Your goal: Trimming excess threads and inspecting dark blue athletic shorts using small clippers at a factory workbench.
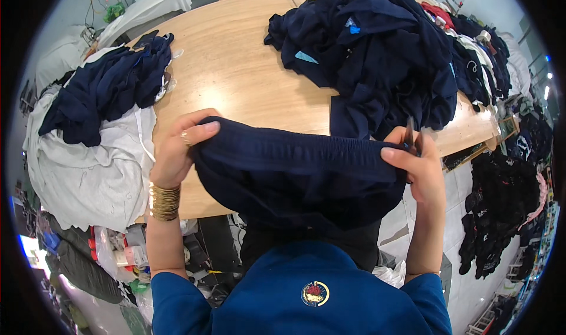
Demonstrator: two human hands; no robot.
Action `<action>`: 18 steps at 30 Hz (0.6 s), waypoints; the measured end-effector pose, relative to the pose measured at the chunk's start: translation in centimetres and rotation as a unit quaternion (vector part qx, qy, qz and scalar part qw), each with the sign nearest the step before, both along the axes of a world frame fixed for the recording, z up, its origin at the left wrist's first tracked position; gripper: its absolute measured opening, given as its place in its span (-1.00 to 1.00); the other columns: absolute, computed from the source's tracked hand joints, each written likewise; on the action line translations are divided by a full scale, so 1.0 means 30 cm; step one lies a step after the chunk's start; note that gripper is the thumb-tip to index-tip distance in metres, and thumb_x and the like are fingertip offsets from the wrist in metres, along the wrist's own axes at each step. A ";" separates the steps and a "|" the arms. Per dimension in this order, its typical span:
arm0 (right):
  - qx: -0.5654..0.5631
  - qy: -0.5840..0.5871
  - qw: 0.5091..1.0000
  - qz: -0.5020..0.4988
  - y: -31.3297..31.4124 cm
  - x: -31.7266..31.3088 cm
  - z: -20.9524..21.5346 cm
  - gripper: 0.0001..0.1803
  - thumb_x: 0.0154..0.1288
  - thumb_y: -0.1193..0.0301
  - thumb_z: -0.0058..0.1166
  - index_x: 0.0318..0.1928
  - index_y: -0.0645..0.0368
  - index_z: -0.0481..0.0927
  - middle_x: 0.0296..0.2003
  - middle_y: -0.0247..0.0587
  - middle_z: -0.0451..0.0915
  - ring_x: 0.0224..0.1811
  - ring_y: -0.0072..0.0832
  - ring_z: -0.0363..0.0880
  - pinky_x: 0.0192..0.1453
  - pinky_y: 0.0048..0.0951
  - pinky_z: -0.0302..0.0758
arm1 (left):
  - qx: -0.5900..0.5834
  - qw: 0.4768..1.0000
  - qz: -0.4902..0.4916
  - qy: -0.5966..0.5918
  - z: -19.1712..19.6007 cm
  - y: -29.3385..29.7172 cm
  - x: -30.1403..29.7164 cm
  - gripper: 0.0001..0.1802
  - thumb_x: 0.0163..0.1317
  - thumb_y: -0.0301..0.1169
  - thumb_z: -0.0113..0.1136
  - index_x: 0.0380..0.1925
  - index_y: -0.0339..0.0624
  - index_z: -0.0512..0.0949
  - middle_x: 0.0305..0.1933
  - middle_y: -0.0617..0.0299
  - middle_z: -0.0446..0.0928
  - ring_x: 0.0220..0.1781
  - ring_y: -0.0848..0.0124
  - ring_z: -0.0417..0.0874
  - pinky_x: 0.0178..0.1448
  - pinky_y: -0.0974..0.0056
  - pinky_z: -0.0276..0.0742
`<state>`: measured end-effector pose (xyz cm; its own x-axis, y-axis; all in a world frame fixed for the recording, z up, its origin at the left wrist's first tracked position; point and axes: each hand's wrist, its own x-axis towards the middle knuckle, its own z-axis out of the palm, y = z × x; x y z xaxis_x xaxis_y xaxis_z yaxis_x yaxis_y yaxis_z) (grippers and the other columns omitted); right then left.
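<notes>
Left hand (184, 149) and right hand (417, 164) both gripped a navy garment (295, 187), right one clutching small snips (409, 132) too. Pale wood table (236, 58) had navy clothes (383, 58) heaped toward its right edge, white cloth (88, 176) draped off the left, tiled floor (457, 211) below. Garment hung over the near edge, waistband (295, 147) up top, long axis left-to-right.

A round emblem (315, 294) marks the blue shirt (259, 299) worn with gold bangles (164, 202).
</notes>
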<state>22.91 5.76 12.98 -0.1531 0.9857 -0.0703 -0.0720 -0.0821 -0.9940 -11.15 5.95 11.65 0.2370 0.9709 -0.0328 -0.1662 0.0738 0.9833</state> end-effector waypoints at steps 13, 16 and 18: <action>-0.028 0.015 0.994 0.103 -0.015 -0.055 -0.062 -0.84 -0.10 0.47 0.26 -0.46 0.18 0.55 -0.60 -0.53 0.45 -0.62 -0.81 0.27 -0.58 -0.73 0.05 | 0.232 0.921 -0.239 0.201 -0.148 0.052 0.287 -0.64 0.17 -0.31 0.18 -0.07 -0.27 0.48 -0.11 0.14 0.54 -0.05 0.36 0.53 0.10 0.30 0.38; -0.032 0.052 0.997 0.040 -0.023 -0.032 -0.120 -0.84 -0.09 0.45 0.25 -0.44 0.16 0.55 -0.61 -0.54 0.45 -0.65 -0.85 0.23 -0.63 -0.73 -0.02 | 0.005 0.974 -0.220 0.049 -0.200 0.011 0.290 -0.75 0.16 -0.37 0.19 -0.21 -0.28 0.51 -0.24 0.26 0.54 -0.21 0.51 0.53 -0.06 0.42 0.42; -0.066 0.038 0.997 -0.002 -0.042 -0.023 -0.147 -0.84 -0.07 0.44 0.24 -0.44 0.16 0.54 -0.61 -0.54 0.45 -0.66 -0.86 0.23 -0.64 -0.75 -0.01 | 0.011 0.988 -0.152 -0.040 -0.204 -0.023 0.294 -0.87 0.21 -0.46 0.15 -0.26 -0.27 0.53 -0.32 0.40 0.53 -0.30 0.68 0.45 -0.18 0.54 0.39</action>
